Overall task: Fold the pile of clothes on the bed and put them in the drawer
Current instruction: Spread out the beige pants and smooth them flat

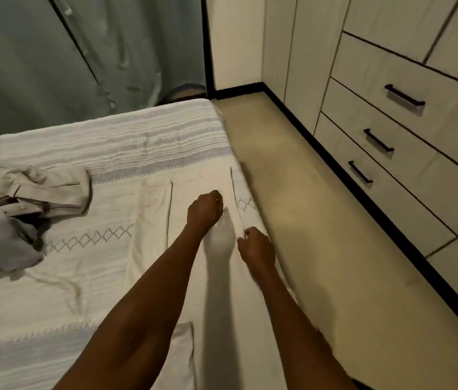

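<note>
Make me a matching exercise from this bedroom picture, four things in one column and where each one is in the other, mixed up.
Things:
1. cream garment
2. pile of clothes
3. drawers
4. curtain

Places:
A. behind the bed's far end
B. built into the wardrobe wall on the right
C. left edge of the bed
D. flat on the bed under the left hand and right hand

Pairs: 1-D, 2-C, 3-B, 4-A
</note>
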`<move>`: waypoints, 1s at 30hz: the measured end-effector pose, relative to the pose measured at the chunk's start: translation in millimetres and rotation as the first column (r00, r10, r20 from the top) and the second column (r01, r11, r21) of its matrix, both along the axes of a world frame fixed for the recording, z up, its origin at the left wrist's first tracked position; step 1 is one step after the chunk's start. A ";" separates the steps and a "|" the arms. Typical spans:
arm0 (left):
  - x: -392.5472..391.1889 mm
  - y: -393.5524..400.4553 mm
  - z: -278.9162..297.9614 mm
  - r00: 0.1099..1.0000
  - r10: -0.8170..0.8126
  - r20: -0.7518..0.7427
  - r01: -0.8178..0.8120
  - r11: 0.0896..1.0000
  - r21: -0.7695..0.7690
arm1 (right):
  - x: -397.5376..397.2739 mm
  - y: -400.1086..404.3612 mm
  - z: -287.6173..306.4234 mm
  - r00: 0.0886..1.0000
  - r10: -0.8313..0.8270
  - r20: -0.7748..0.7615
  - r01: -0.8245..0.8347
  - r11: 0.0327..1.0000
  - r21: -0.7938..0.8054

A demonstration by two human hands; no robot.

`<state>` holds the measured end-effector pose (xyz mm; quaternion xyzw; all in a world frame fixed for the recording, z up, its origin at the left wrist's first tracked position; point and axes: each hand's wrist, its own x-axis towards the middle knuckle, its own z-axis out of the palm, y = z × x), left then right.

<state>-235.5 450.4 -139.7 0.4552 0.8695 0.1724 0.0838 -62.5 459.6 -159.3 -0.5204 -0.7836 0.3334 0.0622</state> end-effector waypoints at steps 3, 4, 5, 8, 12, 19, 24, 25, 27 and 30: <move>-24.1 53.8 -9.9 0.998 0.001 0.055 -0.001 1.000 0.005 | -18.9 22.5 -8.8 1.000 -0.024 -0.009 0.024 1.000 0.002; -29.8 71.8 -14.3 0.999 0.013 0.048 -0.012 1.000 -0.024 | -24.1 29.0 -14.5 0.999 -0.033 -0.005 0.033 0.999 -0.004; -34.2 87.1 -19.2 0.999 0.037 0.035 -0.035 0.997 -0.069 | -26.1 31.1 -17.7 0.999 -0.043 0.008 0.043 0.999 -0.008; -35.5 118.6 -28.9 0.992 0.116 -0.039 -0.120 0.985 -0.122 | -28.7 37.9 -23.8 0.997 -0.057 0.058 0.058 0.998 -0.019; -30.9 126.3 -34.9 0.977 0.169 -0.129 -0.155 0.982 0.107 | -28.3 35.9 -21.1 0.990 -0.004 0.140 0.005 1.000 -0.002; -70.5 90.1 -19.4 0.894 0.301 0.332 -0.385 0.895 0.225 | -33.7 -7.0 -1.5 0.999 -0.004 0.040 -0.007 0.958 0.286; -114.0 36.3 -21.8 0.800 0.351 0.486 -0.508 0.828 0.239 | -73.4 -59.2 0.4 0.984 0.176 -0.019 -0.150 0.886 0.438; -125.3 19.7 -22.4 0.793 0.360 0.491 -0.510 0.833 0.214 | -84.8 -72.8 1.1 0.973 0.229 -0.021 -0.198 0.879 0.434; -127.8 5.5 -27.2 0.800 0.353 0.485 -0.481 0.860 0.168 | -93.5 -81.3 -13.4 0.961 0.277 -0.011 -0.253 0.892 0.375; -126.4 -14.4 -29.3 0.899 0.316 0.304 -0.378 0.910 0.172 | -100.7 -86.9 -24.9 0.932 0.363 -0.024 -0.344 0.900 0.267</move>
